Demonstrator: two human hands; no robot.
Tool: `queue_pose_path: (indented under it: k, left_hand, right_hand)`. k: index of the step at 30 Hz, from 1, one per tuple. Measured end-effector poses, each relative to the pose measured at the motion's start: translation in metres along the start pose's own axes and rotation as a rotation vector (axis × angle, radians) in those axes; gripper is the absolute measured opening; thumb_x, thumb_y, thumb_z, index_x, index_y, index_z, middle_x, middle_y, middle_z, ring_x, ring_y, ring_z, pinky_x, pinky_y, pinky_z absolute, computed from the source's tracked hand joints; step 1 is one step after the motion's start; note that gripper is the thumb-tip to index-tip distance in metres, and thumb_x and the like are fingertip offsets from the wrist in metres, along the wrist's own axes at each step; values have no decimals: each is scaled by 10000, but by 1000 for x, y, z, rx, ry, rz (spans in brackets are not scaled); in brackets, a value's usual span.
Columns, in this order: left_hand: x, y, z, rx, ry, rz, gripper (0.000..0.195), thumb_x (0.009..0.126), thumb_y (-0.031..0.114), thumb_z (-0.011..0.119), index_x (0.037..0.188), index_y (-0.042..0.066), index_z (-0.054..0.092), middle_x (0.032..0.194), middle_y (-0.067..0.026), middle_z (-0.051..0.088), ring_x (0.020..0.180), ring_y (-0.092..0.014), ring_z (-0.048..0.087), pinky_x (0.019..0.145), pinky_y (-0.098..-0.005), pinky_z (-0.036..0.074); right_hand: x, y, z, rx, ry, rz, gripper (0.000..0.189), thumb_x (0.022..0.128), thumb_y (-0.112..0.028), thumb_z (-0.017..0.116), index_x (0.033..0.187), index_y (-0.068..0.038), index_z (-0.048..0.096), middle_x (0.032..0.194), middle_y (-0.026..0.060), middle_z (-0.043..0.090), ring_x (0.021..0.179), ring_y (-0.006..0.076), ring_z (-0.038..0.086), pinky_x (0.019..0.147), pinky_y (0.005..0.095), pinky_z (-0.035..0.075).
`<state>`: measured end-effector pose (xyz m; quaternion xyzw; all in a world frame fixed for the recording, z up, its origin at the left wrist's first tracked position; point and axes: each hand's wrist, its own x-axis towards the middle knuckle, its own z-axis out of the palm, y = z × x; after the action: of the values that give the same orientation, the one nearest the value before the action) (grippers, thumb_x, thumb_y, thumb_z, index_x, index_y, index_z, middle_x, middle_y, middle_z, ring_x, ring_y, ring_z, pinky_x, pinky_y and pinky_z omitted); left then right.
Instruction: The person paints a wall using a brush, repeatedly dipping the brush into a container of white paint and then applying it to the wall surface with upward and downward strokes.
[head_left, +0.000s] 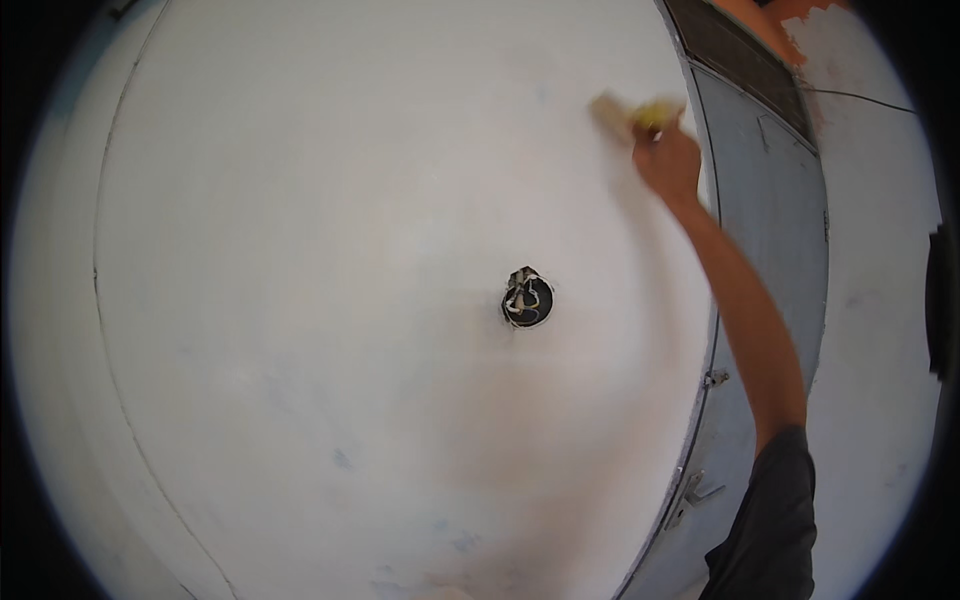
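My right hand (671, 166) is raised at the upper right, its fingers closed on a hand tool (611, 118). Motion blurs the tool: it has a pale tan block-like head and a yellow part by my fingers, and I cannot tell its exact kind. The head is at the white wall (315, 225), close to the door frame; whether it touches is not clear. Faint bluish marks (343, 458) show on the wall. Below and left of my hand is a round electrical box (528, 301) with loose wires inside and a chipped rim. My left hand is out of view.
A grey door (772, 195) stands right of the wall, with a lever handle (697, 495) and a latch (718, 377). Above it is a dark transom panel (739, 60). A thin cable (862, 97) runs beside it. A dark object (937, 304) is at the right edge.
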<state>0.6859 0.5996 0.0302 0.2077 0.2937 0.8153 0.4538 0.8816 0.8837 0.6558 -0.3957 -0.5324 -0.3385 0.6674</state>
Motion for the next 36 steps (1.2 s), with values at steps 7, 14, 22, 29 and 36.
queue_pose_path:
  k: [7, 14, 22, 29, 36]
  left_hand:
    - [20, -40, -39, -260, 73, -287, 785, 848, 701, 386, 1419, 161, 400, 1403, -115, 474, 1293, -338, 439, 1030, -561, 386]
    - [-5, -28, -7, -27, -64, -151, 622, 758, 361, 743, 1293, 146, 510, 1210, -120, 593, 1157, -273, 549, 911, -508, 494]
    - [-21, -56, -24, -257, 109, -402, 821, 706, 419, 768, 1404, 188, 404, 1391, -148, 448, 1274, -371, 433, 928, -629, 438]
    - [-20, -55, -26, -508, 165, -493, 858, 790, 753, 413, 1473, 241, 330, 1484, -124, 371, 1345, -441, 322, 984, -740, 290]
    - [-21, -48, -12, -345, 164, -478, 820, 821, 725, 382, 1472, 228, 335, 1464, -122, 412, 1344, -438, 333, 988, -736, 285]
  right_hand:
    - [-98, 22, -52, 625, -203, -418, 176, 835, -19, 703, 999, 12, 648, 913, 108, 688, 784, 190, 677, 698, 303, 545]
    - [57, 16, -24, 327, -177, -272, 390, 805, -383, 672, 957, -25, 704, 903, 180, 701, 882, 335, 676, 790, 408, 517]
    - [78, 14, -6, 259, 57, -434, 271, 834, -257, 672, 1053, -98, 670, 896, 108, 707, 819, 292, 683, 742, 390, 528]
    - [-116, 33, -75, 558, -672, -492, 306, 710, 107, 682, 972, -52, 674, 960, 93, 697, 895, 228, 676, 816, 312, 530]
    - [24, 75, -24, 381, -277, -403, 269, 820, -180, 671, 1016, 3, 693, 975, 194, 687, 882, 318, 671, 786, 380, 530]
